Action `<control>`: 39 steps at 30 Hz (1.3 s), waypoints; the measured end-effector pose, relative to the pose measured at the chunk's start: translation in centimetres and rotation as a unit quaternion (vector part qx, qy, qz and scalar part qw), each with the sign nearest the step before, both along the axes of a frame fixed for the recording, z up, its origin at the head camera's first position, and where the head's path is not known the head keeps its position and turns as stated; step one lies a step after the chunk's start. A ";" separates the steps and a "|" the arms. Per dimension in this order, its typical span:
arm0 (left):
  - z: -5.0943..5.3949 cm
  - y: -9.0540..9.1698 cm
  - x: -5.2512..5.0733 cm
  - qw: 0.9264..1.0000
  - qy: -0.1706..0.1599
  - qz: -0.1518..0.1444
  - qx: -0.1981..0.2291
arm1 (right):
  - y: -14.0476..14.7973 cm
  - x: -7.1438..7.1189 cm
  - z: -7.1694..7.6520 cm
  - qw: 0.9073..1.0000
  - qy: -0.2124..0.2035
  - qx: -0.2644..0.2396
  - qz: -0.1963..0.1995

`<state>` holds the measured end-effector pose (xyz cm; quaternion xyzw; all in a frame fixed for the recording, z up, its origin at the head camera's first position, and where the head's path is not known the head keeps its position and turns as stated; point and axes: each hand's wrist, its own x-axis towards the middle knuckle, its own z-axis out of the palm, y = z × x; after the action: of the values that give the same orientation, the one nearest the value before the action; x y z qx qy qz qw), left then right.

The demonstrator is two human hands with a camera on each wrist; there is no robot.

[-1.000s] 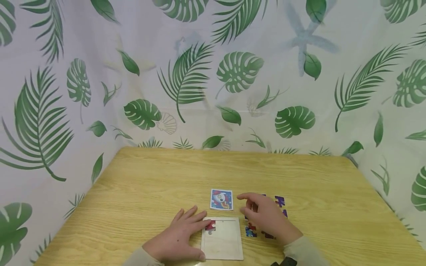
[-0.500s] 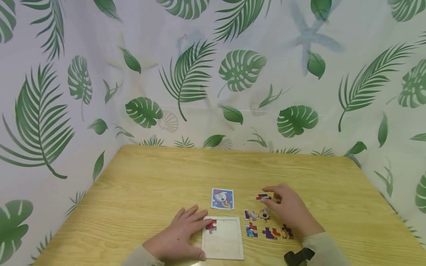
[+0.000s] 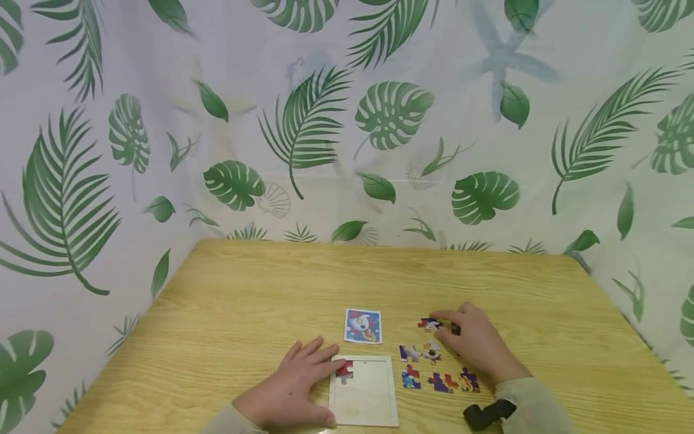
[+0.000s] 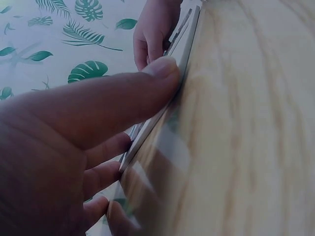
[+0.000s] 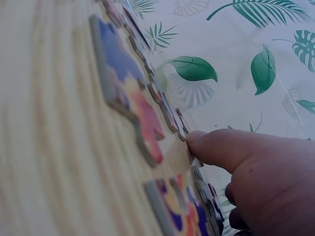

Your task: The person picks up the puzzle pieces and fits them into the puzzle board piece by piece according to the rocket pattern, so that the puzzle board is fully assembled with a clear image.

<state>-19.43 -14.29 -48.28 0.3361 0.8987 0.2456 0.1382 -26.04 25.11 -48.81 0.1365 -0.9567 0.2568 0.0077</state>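
Note:
My left hand [image 3: 293, 386] lies spread at the left side of a pale wooden puzzle tray [image 3: 391, 392]. Its index fingertip touches the tray by a red jigsaw piece [image 3: 344, 369] in the upper left corner, and the thumb is at the lower left edge. In the left wrist view that thumb [image 4: 123, 93] lies along the tray's side. Over the loose pieces, my right hand [image 3: 477, 340] pinches a red, white and purple jigsaw piece [image 3: 428, 323] between index finger and thumb. The right wrist view shows the thumb tip [image 5: 197, 137] low by the pieces; the index finger is hidden there.
A square picture card [image 3: 362, 326] with a rocket lies behind the tray. Several loose jigsaw pieces lie to the tray's right, among them a blue and red one [image 3: 410, 378] and a purple and orange one [image 3: 443, 382]. Leaf-patterned cloth [image 3: 325, 150] surrounds the wooden table [image 3: 260, 289].
My right hand has moved right and away from the tray to the far loose jigsaw piece, with its fingers now around that piece. The left hand stays on the tray.

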 end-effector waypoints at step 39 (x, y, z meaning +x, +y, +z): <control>0.2 0.0 0.1 1.000 -0.001 0.001 0.000 | -0.2 0.4 -0.3 0.998 0.003 -0.049 -0.048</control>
<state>-19.31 -14.31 -48.09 0.3354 0.8986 0.2465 0.1390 -25.69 24.87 -49.13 0.0907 -0.9485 0.3019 0.0296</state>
